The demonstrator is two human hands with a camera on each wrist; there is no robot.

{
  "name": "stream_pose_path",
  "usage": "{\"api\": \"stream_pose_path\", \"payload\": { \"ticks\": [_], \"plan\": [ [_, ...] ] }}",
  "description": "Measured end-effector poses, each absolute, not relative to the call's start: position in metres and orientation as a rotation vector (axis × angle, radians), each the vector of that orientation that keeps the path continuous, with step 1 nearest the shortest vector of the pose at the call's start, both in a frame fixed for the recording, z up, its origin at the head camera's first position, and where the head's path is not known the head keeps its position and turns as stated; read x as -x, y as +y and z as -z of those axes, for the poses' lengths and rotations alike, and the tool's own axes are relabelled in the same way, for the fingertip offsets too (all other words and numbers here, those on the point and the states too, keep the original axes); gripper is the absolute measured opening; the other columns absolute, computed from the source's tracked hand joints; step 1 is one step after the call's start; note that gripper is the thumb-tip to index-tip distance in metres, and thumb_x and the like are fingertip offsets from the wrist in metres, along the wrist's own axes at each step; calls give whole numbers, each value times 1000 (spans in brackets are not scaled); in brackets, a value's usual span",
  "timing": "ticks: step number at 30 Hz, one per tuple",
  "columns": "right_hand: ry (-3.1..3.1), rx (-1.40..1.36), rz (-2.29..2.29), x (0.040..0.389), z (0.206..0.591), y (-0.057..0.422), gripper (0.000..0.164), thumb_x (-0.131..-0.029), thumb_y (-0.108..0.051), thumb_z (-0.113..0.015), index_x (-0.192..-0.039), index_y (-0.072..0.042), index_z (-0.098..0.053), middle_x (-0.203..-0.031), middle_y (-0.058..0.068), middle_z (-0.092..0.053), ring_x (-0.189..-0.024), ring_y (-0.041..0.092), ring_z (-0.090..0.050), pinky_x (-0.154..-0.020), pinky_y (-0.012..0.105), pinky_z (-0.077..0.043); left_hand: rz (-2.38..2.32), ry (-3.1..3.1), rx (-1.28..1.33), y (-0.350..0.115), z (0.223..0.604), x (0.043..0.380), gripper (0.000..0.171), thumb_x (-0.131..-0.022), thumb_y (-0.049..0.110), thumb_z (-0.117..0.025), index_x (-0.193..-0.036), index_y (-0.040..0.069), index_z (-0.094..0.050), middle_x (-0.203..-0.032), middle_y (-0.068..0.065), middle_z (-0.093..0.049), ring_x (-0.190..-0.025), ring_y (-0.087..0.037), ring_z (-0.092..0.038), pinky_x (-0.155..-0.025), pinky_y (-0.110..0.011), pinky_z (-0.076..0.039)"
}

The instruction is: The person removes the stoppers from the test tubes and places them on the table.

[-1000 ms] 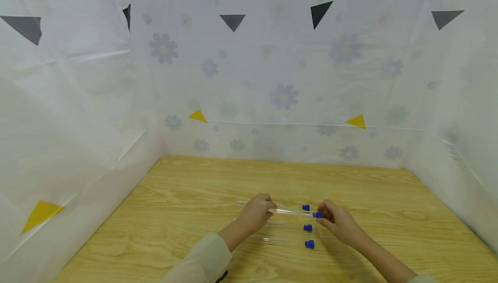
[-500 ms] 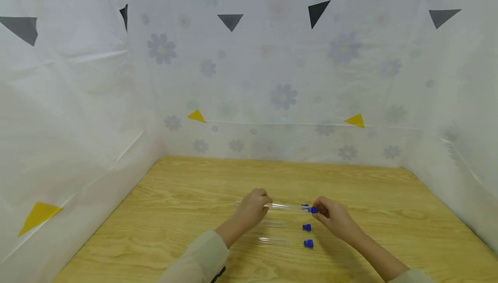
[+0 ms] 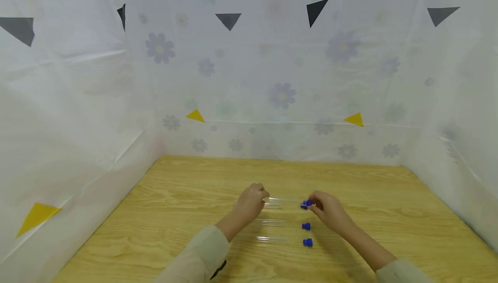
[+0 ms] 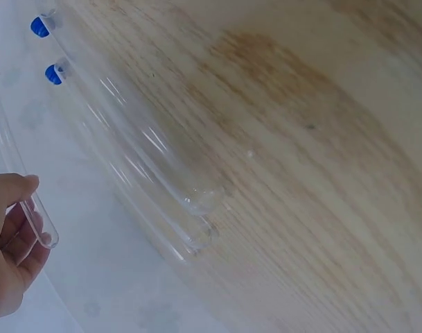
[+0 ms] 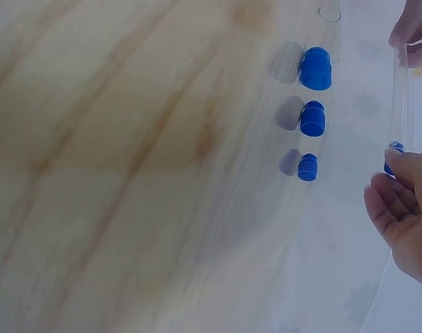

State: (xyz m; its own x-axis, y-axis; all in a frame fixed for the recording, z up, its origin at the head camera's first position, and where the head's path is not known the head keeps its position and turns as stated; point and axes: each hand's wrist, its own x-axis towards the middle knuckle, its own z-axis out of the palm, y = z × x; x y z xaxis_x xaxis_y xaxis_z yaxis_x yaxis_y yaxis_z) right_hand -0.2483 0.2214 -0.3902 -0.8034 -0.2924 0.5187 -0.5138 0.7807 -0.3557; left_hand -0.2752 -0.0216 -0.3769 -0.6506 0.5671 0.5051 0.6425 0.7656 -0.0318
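My left hand [image 3: 250,203] grips a clear glass test tube [image 3: 285,199] near its rounded end, as the left wrist view shows. The tube lies level above the table, its mouth towards the right. Thumb and fingers of my right hand [image 5: 408,215] pinch a blue cap [image 5: 393,158] at that mouth. Three more test tubes lie on the table under and beside my left hand, among them a front tube [image 3: 272,240] and a middle tube [image 3: 273,222]. Three loose blue caps are lined up by the tubes' mouths: a near cap [image 5: 315,69], a middle cap [image 5: 312,118] and a far cap [image 5: 308,167].
The wood-grain table [image 3: 186,214] is enclosed at the back and sides by white sheeting [image 3: 249,80] with a flower print. Black and yellow triangles are stuck on the sheeting, such as a yellow triangle [image 3: 354,119] at the back right.
Both hands have moved slightly away from me and to the left, carrying the tube and cap over the farthest tube and its cap. The grip on both has stayed the same.
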Motion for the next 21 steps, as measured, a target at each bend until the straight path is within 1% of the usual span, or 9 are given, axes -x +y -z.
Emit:
{"api": "stream_pose_path", "payload": {
  "ticks": [5, 9, 16, 21],
  "plan": [
    [-2515, -585, -695, 254, 391, 219, 14, -76, 2, -71, -85, -5, -62, -74, 0, -61, -62, 3, -49, -53, 18, -45, 110, -2495, 848, -22, 373, 276, 17, -77, 9, -74, -93, 12, -71, -89, 1, -65, -82, -12, -60, -72, -16, -50],
    [-2510, -577, -705, 257, 393, 218, 14, -76, 2, -71, -85, -4, -63, -74, 0, -61, -63, 4, -50, -53, 18, -46, 63, -2509, 829, -22, 375, 279, 17, -78, 11, -73, -95, 13, -71, -90, 2, -65, -83, -11, -60, -73, -15, -50],
    [-2501, -578, -721, 263, 396, 216, 14, -75, 3, -71, -85, -5, -63, -72, -1, -60, -61, 2, -48, -51, 18, -44, 23, -2500, 808, -23, 378, 285, 16, -79, 11, -71, -95, 12, -71, -91, 1, -65, -83, -11, -60, -72, -16, -51],
    [-2507, -573, -722, 268, 396, 214, 13, -76, 3, -70, -86, -4, -64, -72, -1, -60, -61, 3, -47, -52, 18, -44, 16, -2526, 789, -22, 379, 288, 17, -79, 10, -71, -96, 12, -71, -91, 1, -65, -84, -12, -60, -73, -15, -51]
  ]
}}
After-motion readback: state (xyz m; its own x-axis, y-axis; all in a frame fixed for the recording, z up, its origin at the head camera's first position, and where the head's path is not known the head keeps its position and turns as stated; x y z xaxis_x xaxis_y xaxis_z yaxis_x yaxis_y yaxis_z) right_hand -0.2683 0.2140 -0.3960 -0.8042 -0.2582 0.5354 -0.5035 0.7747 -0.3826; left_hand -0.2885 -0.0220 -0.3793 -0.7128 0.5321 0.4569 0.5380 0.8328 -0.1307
